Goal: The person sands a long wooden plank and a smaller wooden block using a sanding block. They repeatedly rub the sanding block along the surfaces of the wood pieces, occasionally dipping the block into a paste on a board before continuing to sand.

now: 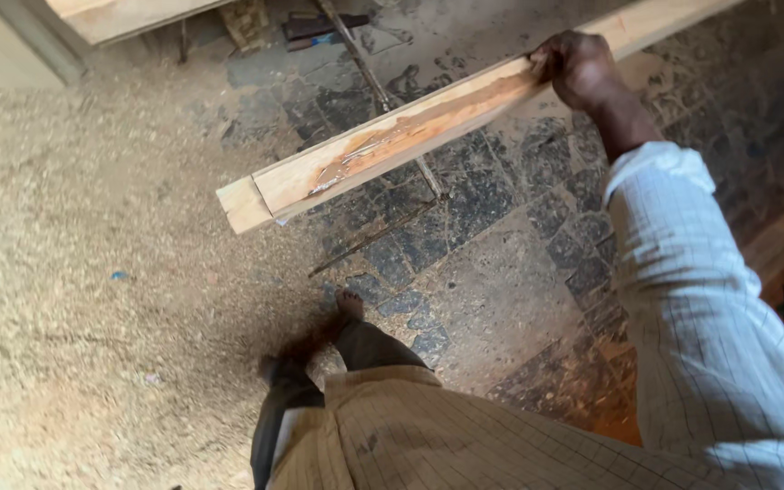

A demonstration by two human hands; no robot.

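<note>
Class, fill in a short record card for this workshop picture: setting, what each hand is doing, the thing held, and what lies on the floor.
setting: workshop floor of dark patterned tiles, seen from above
right hand: right hand grips the upper edge of the plank
left hand: not in view
thing held: long pale wooden plank, held off the floor, slanting across the view, with an orange-brown streak on its top face
floor cover: sawdust thick over the left side
other things: thin metal rod lying on the tiles under the plank; bare foot on the tiles
</note>
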